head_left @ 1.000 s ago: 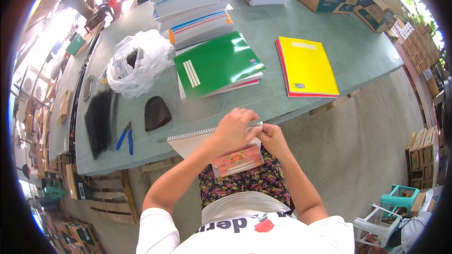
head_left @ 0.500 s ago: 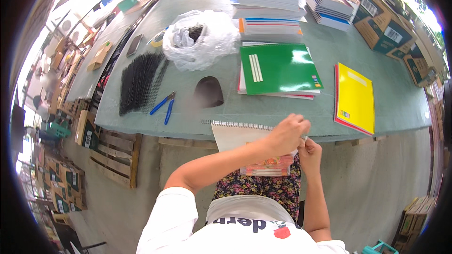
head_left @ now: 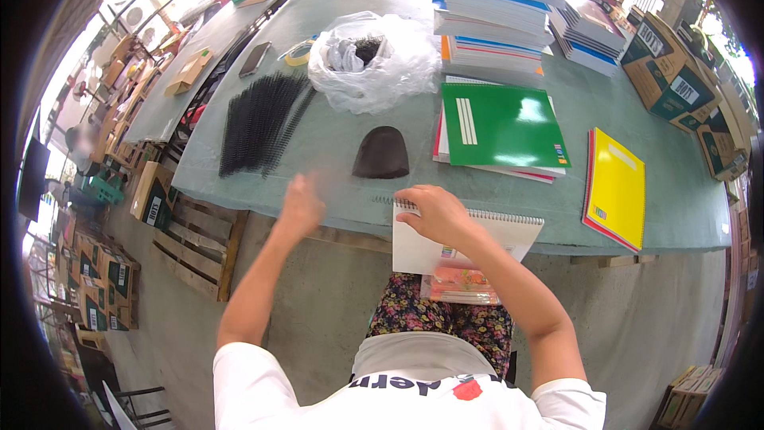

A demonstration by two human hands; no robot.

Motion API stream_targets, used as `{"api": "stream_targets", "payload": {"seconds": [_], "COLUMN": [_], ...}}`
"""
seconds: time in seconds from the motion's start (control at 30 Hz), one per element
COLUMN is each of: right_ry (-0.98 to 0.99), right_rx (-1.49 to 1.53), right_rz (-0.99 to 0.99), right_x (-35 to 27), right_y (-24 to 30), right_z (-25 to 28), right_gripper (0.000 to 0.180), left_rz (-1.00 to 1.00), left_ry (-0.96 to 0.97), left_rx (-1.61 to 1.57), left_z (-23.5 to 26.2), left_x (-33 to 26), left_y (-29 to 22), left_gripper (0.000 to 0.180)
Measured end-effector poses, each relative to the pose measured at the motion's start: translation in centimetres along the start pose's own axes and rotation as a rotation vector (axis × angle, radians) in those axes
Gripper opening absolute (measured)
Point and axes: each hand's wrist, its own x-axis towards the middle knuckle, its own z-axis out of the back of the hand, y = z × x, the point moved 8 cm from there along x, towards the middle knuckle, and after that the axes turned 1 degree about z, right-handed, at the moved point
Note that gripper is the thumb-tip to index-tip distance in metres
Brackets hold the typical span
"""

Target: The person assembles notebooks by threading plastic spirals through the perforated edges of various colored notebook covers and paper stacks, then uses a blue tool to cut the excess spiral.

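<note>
A white-paged spiral notebook (head_left: 509,231) hangs over the table's near edge in front of me, its wire coil along the top. My right hand (head_left: 436,213) is closed on the coil's left end, thumb on the page. A bit of coil (head_left: 383,201) sticks out to the left past the notebook. My left hand (head_left: 302,205) is over the table edge to the left, smeared by motion, its fingers unclear. The blue-handled cutting pliers do not show now. Nearest to that hand are a bundle of black binding coils (head_left: 259,123) and a dark rounded pad (head_left: 382,153).
Behind lies a clear plastic bag (head_left: 358,84) with black coils inside, beside a tape roll (head_left: 299,54) and a phone (head_left: 255,59). Green notebooks (head_left: 509,127), yellow notebooks (head_left: 617,187) and a tall paper stack (head_left: 493,24) stand to the right. Cardboard boxes (head_left: 664,72) line the far right.
My hands have parted from the coil's right end. The left has swung left to where the pliers lay; the right has moved to the coil's left end. The view has shifted.
</note>
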Motion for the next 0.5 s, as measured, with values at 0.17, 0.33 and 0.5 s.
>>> {"api": "stream_targets", "payload": {"seconds": [0.17, 0.33, 0.5], "right_ry": [0.143, 0.087, 0.1], "right_rx": [0.256, 0.366, 0.405], "right_rz": [-0.15, -0.185, -0.175], "right_x": [1.9, 1.7, 1.4], "right_y": [-1.7, -1.2, -0.4], "right_z": [-2.5, -1.5, -1.1], "right_gripper": [0.031, 0.029, 0.027], "left_rz": [0.369, 0.394, 0.451], "left_ry": [0.598, 0.651, 0.691], "left_rx": [-0.742, -0.943, -0.951], "left_z": [-2.8, -4.7, -4.8], "left_x": [-7.1, -7.9, -7.8], "left_y": [-8.6, -9.2, -9.2], "left_gripper": [0.022, 0.03, 0.031]}}
